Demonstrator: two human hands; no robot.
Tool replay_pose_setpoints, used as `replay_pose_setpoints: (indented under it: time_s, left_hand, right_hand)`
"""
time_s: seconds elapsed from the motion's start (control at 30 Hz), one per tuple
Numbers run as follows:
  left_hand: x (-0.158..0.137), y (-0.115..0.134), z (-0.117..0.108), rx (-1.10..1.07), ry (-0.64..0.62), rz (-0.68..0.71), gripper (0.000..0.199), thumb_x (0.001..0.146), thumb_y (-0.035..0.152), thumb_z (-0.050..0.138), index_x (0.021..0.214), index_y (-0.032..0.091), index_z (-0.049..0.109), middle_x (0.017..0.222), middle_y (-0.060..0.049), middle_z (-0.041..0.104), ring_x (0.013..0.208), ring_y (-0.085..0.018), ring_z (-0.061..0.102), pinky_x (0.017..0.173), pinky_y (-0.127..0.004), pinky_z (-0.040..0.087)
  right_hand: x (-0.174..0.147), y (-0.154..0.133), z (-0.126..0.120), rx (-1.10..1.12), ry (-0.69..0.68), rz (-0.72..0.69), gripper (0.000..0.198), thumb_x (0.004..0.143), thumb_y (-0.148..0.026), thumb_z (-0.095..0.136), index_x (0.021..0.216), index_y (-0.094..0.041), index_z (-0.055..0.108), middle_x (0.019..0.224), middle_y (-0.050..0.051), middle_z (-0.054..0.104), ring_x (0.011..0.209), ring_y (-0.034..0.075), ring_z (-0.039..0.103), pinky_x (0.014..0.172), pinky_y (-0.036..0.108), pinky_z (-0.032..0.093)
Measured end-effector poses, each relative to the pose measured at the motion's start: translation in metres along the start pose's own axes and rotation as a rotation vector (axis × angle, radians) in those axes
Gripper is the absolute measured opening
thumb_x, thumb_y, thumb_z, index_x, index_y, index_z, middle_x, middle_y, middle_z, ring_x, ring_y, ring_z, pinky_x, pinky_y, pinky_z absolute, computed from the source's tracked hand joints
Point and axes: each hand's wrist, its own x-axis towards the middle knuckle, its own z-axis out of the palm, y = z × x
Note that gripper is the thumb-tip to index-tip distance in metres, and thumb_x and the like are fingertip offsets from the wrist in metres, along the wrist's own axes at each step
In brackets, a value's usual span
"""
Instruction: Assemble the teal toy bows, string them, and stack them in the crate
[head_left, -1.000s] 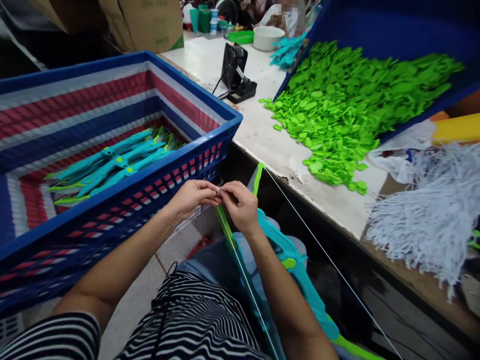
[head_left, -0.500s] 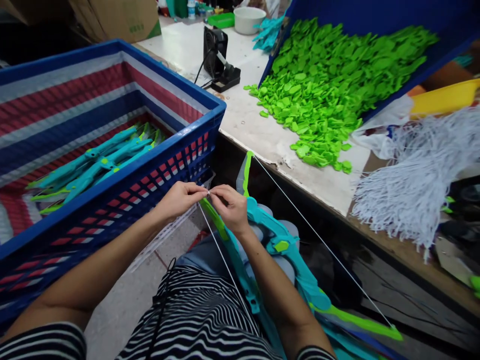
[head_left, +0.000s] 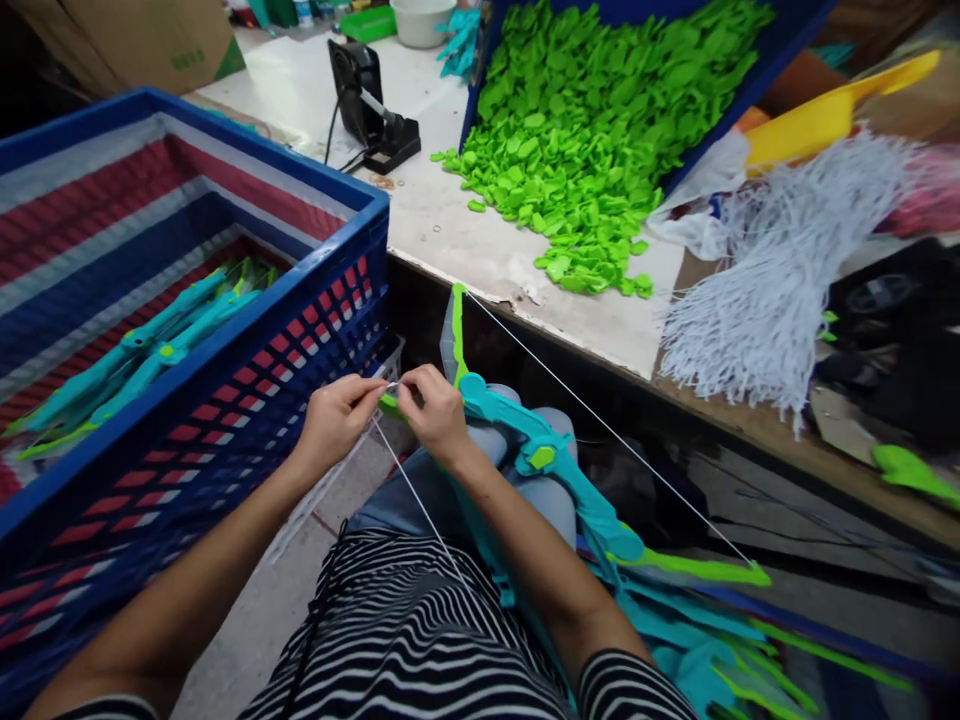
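Observation:
My left hand (head_left: 341,415) and my right hand (head_left: 435,412) meet over my lap, both pinching the end of a white string (head_left: 414,490). Just beneath the fingertips shows the green tip (head_left: 390,401) of a toy bow, and the string runs from there down across my striped shirt. My right forearm hides much of that bow. On my knees rests another turquoise toy bow (head_left: 577,490) with green ends, its white string (head_left: 600,415) stretched tight from tip to tip. More turquoise and green bows (head_left: 697,650) lie at the lower right.
At left stands a blue crate (head_left: 300,280) with a striped lining, several bows (head_left: 150,345) inside. The white table (head_left: 420,215) ahead carries a heap of green pieces (head_left: 570,150), a soldering iron stand (head_left: 386,145), a yellow scoop (head_left: 799,130) and a bundle of white strings (head_left: 757,300).
The view has swung to the right, so the surroundings sit further left. Both hands still pinch the string at the bow tip, with slightly more string showing between their fingers.

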Motion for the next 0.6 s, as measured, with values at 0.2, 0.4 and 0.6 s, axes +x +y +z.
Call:
replay_pose_setpoints:
  time_s: [0.2, 0.4, 0.6]
  left_hand:
    - [-0.057, -0.043, 0.005, 0.006, 0.353, 0.051, 0.022, 0.087, 0.029, 0.05, 0.104, 0.028, 0.063, 0.094, 0.001, 0.067, 0.078, -0.017, 0.063, 0.072, -0.031, 0.054]
    - [-0.095, -0.035, 0.099, 0.388, -0.451, 0.795, 0.04, 0.088, 0.017, 0.044, 0.123, 0.032, 0.056, 0.132, -0.007, 0.055, 0.127, -0.028, 0.045, 0.102, -0.047, 0.04]
    - [-0.061, 0.01, 0.139, 0.57, -0.659, 0.989, 0.029, 0.089, 0.022, 0.044, 0.111, 0.016, 0.062, 0.086, -0.011, 0.064, 0.087, -0.023, 0.061, 0.081, -0.039, 0.047]
  right_hand:
    - [-0.064, 0.041, -0.086, -0.357, 0.043, 0.164, 0.023, 0.09, -0.033, 0.05, 0.102, -0.017, 0.061, 0.098, 0.012, 0.062, 0.094, 0.024, 0.055, 0.084, 0.039, 0.046]
    - [-0.124, 0.084, -0.122, -0.728, -0.234, 0.33, 0.054, 0.085, -0.04, 0.053, 0.13, -0.012, 0.048, 0.122, 0.022, 0.052, 0.112, 0.036, 0.045, 0.086, 0.049, 0.043]
    - [-0.128, 0.092, -0.126, -0.574, -0.348, 0.347, 0.058, 0.077, -0.032, 0.061, 0.129, -0.009, 0.05, 0.116, 0.02, 0.055, 0.107, 0.033, 0.05, 0.089, 0.046, 0.046]
